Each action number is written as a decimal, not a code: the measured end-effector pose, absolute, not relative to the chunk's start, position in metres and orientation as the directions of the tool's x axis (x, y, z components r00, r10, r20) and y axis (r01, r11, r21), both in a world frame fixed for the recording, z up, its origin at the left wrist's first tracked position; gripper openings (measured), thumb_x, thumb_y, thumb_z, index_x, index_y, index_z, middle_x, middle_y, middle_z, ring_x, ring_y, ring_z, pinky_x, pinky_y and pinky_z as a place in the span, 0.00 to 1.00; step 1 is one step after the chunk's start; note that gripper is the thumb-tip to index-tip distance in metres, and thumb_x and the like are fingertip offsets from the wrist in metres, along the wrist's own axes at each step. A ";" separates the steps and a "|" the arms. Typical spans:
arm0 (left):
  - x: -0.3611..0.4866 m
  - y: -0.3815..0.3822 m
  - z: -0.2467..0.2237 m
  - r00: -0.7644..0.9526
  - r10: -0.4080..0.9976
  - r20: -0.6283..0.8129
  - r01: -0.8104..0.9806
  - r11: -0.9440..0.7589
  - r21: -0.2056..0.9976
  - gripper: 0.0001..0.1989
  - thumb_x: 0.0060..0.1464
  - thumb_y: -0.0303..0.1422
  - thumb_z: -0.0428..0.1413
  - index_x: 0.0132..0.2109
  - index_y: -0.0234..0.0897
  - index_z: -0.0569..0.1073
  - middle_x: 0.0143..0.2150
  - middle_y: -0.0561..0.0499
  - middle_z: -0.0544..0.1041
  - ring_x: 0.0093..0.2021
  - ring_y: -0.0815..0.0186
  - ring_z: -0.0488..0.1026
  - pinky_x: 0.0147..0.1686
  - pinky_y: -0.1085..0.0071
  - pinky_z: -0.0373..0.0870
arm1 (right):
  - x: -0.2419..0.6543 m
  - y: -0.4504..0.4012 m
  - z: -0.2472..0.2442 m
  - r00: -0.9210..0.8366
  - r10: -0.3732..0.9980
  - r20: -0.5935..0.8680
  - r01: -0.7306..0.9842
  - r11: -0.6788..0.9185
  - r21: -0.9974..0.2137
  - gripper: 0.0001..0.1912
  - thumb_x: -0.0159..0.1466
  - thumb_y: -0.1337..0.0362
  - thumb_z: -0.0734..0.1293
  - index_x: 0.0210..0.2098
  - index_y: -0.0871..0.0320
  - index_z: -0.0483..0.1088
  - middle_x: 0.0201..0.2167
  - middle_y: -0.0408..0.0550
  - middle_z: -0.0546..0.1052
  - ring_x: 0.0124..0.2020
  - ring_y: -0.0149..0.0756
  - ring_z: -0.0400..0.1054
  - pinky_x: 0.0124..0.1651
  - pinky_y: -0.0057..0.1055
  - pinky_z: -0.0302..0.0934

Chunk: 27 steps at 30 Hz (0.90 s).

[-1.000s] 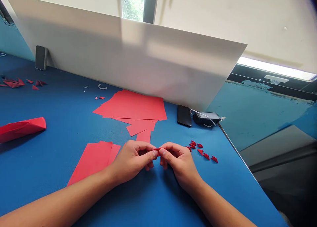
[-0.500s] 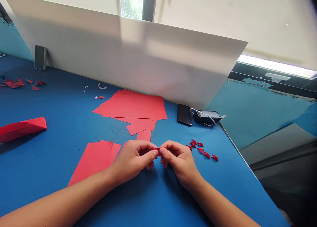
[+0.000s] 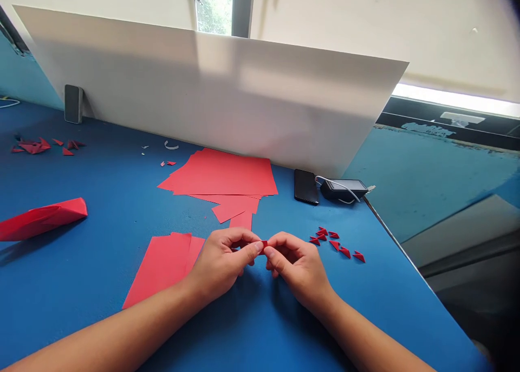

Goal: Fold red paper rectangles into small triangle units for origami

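Note:
A small red paper piece (image 3: 264, 245) is pinched between my two hands, above the blue table. My left hand (image 3: 229, 255) grips its left end between thumb and fingers. At its right end, the thumb and fingertips of my right hand (image 3: 298, 261) are closed on it. Red paper sheets (image 3: 162, 266) lie beside my left wrist. Several small folded red triangles (image 3: 344, 252) rest to the right of my right hand. A larger stack of red paper (image 3: 227, 171) lies beyond my hands, with narrower cut pieces (image 3: 242, 219) in front of it.
A black phone (image 3: 306, 187) and a black device with a white cable (image 3: 344, 189) are at the back right. A white board (image 3: 203, 96) stands behind. At left are a folded red paper form (image 3: 49, 219), red folded pieces (image 3: 36, 146) and an upright grey device (image 3: 73, 104).
The view has shifted slightly, so the table items appear a little further right. Both hands still pinch the small red piece, and more of it shows between the fingertips.

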<state>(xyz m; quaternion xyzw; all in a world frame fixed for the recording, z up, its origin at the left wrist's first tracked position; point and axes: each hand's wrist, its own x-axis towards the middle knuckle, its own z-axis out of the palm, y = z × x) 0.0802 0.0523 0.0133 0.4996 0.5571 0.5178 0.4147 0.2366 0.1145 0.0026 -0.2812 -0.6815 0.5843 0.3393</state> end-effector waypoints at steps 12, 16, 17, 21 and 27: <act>0.079 0.050 0.017 -0.059 0.973 0.222 0.410 -0.179 0.894 0.07 0.57 0.35 0.55 0.36 0.37 0.76 0.30 0.52 0.76 0.30 0.69 0.70 0.27 0.75 0.63 | 0.238 0.114 0.007 -0.570 0.745 0.346 0.044 0.448 -0.893 0.06 0.59 0.69 0.66 0.26 0.60 0.69 0.24 0.43 0.70 0.24 0.28 0.62 0.27 0.25 0.58; 0.078 0.051 0.017 -0.055 0.970 0.236 0.361 -0.201 0.911 0.07 0.57 0.34 0.55 0.34 0.37 0.75 0.29 0.53 0.74 0.29 0.70 0.68 0.26 0.76 0.62 | 0.237 0.111 0.006 -0.552 0.730 0.402 0.067 0.519 -0.852 0.04 0.59 0.70 0.66 0.27 0.59 0.69 0.24 0.43 0.69 0.24 0.28 0.63 0.26 0.25 0.59; 0.078 0.051 0.016 -0.067 0.973 0.219 0.319 -0.187 0.929 0.07 0.57 0.34 0.55 0.33 0.36 0.75 0.29 0.53 0.74 0.28 0.70 0.67 0.25 0.76 0.62 | 0.237 0.110 0.005 -0.549 0.733 0.401 0.061 0.514 -0.856 0.03 0.59 0.69 0.66 0.28 0.59 0.69 0.25 0.43 0.69 0.25 0.28 0.64 0.25 0.24 0.60; 0.079 0.053 0.014 -0.116 0.984 0.135 0.132 -0.119 0.984 0.08 0.56 0.35 0.56 0.33 0.35 0.74 0.30 0.53 0.72 0.25 0.73 0.64 0.24 0.77 0.62 | 0.237 0.108 0.004 -0.561 0.715 0.418 0.045 0.530 -0.847 0.04 0.58 0.67 0.68 0.34 0.58 0.70 0.30 0.45 0.70 0.26 0.29 0.66 0.23 0.23 0.62; 0.083 0.053 0.013 -0.121 0.986 0.115 -0.006 -0.116 0.993 0.08 0.55 0.35 0.58 0.32 0.35 0.74 0.30 0.53 0.70 0.27 0.72 0.63 0.29 0.76 0.62 | 0.237 0.106 0.005 -0.520 0.722 0.455 0.068 0.566 -0.821 0.01 0.60 0.67 0.67 0.31 0.58 0.70 0.29 0.45 0.72 0.28 0.31 0.67 0.24 0.24 0.62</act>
